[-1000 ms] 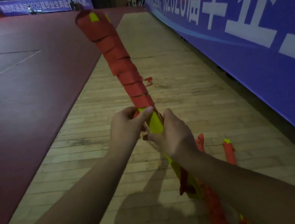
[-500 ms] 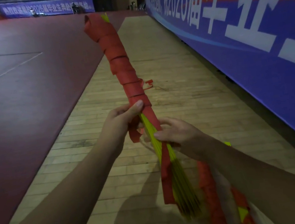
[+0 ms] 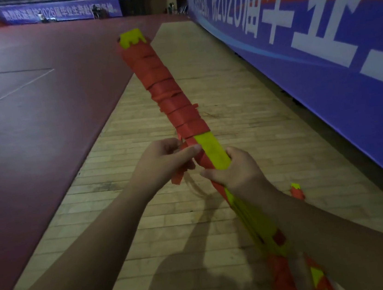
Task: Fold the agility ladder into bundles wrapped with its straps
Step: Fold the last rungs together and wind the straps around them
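I hold a long bundle of yellow ladder rungs (image 3: 214, 153) slanting up and away from me. Red strap (image 3: 167, 92) is wound in a spiral around its far half, and yellow rung ends show at the top tip. My left hand (image 3: 161, 165) pinches the loose red strap end at the lowest wrap, thumb across it. My right hand (image 3: 238, 171) grips the bare yellow part of the bundle just below. The bundle's near end runs under my right forearm, where more red strap hangs.
A second wrapped bundle (image 3: 297, 191) lies on the wooden floor strip (image 3: 242, 119) behind my right arm. A blue banner wall (image 3: 319, 56) runs along the right. Dark red court flooring (image 3: 37, 115) spreads to the left.
The bundle has turned so its flat yellow face points up. The strap that trailed down the rungs is now drawn up at the lowest wrap. My right hand has closed around the bundle.
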### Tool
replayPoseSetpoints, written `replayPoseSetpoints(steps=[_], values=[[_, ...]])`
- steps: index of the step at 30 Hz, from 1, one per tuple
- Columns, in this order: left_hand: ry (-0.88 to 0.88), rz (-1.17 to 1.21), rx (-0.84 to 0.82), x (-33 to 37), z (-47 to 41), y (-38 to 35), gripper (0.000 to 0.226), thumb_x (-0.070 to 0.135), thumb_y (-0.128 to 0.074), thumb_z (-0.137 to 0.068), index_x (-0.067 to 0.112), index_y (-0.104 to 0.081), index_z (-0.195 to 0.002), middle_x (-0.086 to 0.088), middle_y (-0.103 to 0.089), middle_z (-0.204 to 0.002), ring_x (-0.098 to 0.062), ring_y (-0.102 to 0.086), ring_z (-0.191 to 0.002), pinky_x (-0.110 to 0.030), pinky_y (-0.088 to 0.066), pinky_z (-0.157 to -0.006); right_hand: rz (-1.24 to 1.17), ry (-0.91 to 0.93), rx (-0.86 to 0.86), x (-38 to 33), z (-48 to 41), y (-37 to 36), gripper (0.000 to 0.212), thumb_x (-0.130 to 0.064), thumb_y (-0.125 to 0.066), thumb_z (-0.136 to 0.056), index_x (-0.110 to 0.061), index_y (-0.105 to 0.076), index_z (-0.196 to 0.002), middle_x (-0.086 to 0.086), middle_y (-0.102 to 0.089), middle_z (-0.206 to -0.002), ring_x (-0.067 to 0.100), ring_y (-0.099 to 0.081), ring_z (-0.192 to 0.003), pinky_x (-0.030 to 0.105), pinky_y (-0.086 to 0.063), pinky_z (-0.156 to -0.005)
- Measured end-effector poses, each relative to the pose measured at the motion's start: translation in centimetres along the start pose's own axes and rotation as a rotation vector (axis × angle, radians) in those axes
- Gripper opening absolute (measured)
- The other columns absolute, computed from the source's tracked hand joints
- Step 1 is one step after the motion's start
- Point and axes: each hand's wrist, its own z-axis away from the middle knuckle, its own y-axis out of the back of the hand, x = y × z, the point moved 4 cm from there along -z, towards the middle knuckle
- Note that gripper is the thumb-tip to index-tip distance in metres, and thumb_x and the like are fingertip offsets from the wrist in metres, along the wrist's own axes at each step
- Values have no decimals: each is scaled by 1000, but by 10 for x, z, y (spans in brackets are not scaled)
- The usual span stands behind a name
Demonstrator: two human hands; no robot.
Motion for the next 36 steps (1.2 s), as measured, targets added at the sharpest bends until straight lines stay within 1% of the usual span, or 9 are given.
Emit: replayPoseSetpoints(steps=[3, 7, 13, 17, 22, 24, 26, 31, 36], values=[[43, -45, 106, -7, -1, -5, 31, 39, -75, -84, 8, -73, -81, -6, -75, -74, -17, -66, -59, -38, -55, -60, 138, 25, 20, -2, 1, -6, 41, -41, -83, -72, -26, -60, -103, -6, -67, -87, 13, -65, -78, 33, -53, -68], [113, 53, 237, -17, 2, 4, 32, 36, -69, -90, 5, -75, -84, -9, -75, -78, -16, -59, -58, -29, -47, -56, 135, 137, -155, -7, 9, -9, 34, -27, -75, -84, -25, -55, -112, -4, -63, -97, 13, -62, -87, 27, -48, -67], [146, 2, 174, -14, 2, 3, 51, 55, -73, -80, 5, -75, -80, -11, -68, -65, -16, -60, -55, -30, -47, -58, 115, 154, -135, -1, 10, -14, 43, -24, -81, -80, -24, -40, -93, -4, -58, -87, 10, -56, -74, 23, -45, -58], [160, 68, 280, -15, 2, 5, 54, 52, -76, -78, -1, -71, -77, -10, -61, -57, -15, -56, -50, -27, -44, -53, 13, 221, -178, -5, 14, -19, 40, -22, -78, -80, -27, -40, -90, 7, -65, -87, 20, -62, -72, 41, -52, -63], [47, 358, 30, -11, -3, 15, 46, 35, -73, -83, -9, -70, -95, -16, -52, -75, -16, -50, -57, -25, -40, -57, -491, 10, -447, -6, 11, -3, 34, -23, -73, -83, -10, -57, -109, 14, -72, -97, 22, -69, -83, 37, -52, -75], [10, 412, -50, -11, -3, 17, 58, 36, -67, -83, -19, -62, -104, -18, -48, -85, -17, -48, -60, -25, -40, -60, -515, -68, -598, -3, 13, -4, 46, -25, -74, -81, -7, -59, -121, 16, -72, -107, 22, -71, -91, 32, -54, -76], [-19, 451, -93, -11, -2, 16, 60, 33, -62, -86, -22, -58, -108, -22, -50, -89, -21, -49, -64, -29, -39, -64, -475, -81, -681, -3, 17, -8, 40, -23, -70, -82, -3, -66, -117, 13, -73, -101, 17, -71, -84, 25, -55, -67], [-107, 417, -205, -9, -1, 18, 30, 38, -62, -91, 13, -77, -83, -5, -66, -71, -21, -58, -68, -33, -45, -69, -529, -53, -599, -10, 20, -5, 27, -9, -69, -89, 1, -67, -115, 2, -71, -77, 8, -66, -62, 20, -50, -54], [-88, 251, -155, -10, -4, 23, 59, 56, -63, -86, -1, -72, -96, -20, -72, -80, -23, -66, -65, -28, -54, -61, -504, 18, -417, -16, 17, 2, 19, -7, -70, -88, -6, -71, -107, 1, -74, -76, 11, -68, -64, 24, -53, -56]])
